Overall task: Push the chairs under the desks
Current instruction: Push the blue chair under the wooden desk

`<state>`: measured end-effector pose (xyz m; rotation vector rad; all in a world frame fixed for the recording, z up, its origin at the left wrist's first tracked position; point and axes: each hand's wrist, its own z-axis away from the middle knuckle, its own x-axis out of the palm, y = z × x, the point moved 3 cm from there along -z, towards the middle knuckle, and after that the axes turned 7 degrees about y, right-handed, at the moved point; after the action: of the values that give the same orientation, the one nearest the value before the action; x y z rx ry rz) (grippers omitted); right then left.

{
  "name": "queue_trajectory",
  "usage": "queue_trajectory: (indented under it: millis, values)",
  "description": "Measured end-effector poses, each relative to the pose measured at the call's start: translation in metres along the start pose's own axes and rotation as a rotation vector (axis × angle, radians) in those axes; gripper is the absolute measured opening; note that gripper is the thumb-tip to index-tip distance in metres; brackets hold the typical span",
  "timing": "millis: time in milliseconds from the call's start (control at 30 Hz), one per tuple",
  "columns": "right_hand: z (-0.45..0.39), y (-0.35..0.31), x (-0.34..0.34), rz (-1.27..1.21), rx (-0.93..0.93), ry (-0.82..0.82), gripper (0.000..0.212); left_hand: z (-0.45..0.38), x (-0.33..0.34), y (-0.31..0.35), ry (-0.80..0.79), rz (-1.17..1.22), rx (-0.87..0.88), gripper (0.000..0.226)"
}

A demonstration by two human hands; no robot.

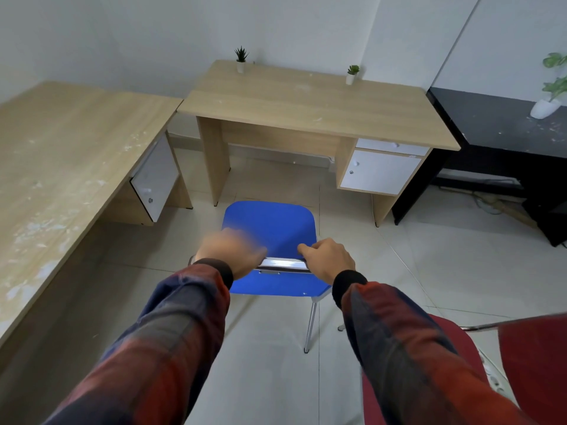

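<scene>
A blue chair [270,223] with chrome legs stands on the tiled floor, its seat facing the light wooden desk [306,102] ahead. The seat's front edge sits just short of the desk's knee space. My right hand [326,259] is closed around the chrome top rail of the chair back. My left hand [231,251] is blurred and lies over the left end of the same rail; its grip is unclear. A red chair [534,363] stands at the lower right, behind my right arm.
A long wooden desk [61,154] runs down the left side. A black desk [503,124] with a white plant pot [546,107] stands at the right, cables beneath it. Two small potted plants [241,61] sit on the middle desk, whose white drawers [380,173] fill its right side.
</scene>
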<state>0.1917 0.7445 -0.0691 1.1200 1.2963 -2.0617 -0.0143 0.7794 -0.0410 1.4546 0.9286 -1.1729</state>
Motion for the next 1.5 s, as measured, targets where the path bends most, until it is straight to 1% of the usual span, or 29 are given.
queue_trajectory:
  millis: [233, 467, 567, 600, 733, 933, 1167, 1333, 1500]
  values:
    - [-0.013, -0.016, 0.005, -0.019, 0.013, 0.065, 0.039, -0.025, -0.002, -0.012, 0.006, -0.004, -0.002, 0.037]
    - [-0.039, -0.018, 0.000, -0.050, -0.055, 0.032, 0.044, -0.042, 0.002, -0.008, 0.066, -0.034, -0.046, 0.036]
    - [-0.058, -0.012, -0.003, -0.081, -0.067, 0.030, 0.056, -0.055, 0.005, 0.002, 0.045, -0.031, -0.041, 0.038]
    - [-0.064, -0.012, -0.005, -0.088, -0.070, 0.034, 0.057, -0.059, 0.005, 0.004, 0.041, -0.028, -0.035, 0.037]
    - [-0.083, -0.012, -0.004, -0.074, -0.070, 0.059, 0.050, -0.076, 0.006, 0.005, 0.025, -0.012, -0.017, 0.038]
    - [-0.091, -0.013, -0.002, -0.048, -0.077, 0.065, 0.049, -0.085, 0.007, 0.002, 0.010, -0.009, -0.021, 0.038]
    - [-0.109, -0.019, -0.011, -0.070, -0.108, 0.036, 0.058, -0.103, 0.008, 0.009, 0.033, -0.008, -0.043, 0.041]
    - [-0.127, -0.020, -0.020, -0.094, -0.131, 0.015, 0.066, -0.116, 0.010, 0.019, 0.056, 0.005, -0.053, 0.037]
    - [-0.153, -0.018, -0.024, -0.101, -0.145, 0.008, 0.064, -0.135, 0.015, 0.029, 0.066, -0.007, -0.067, 0.039]
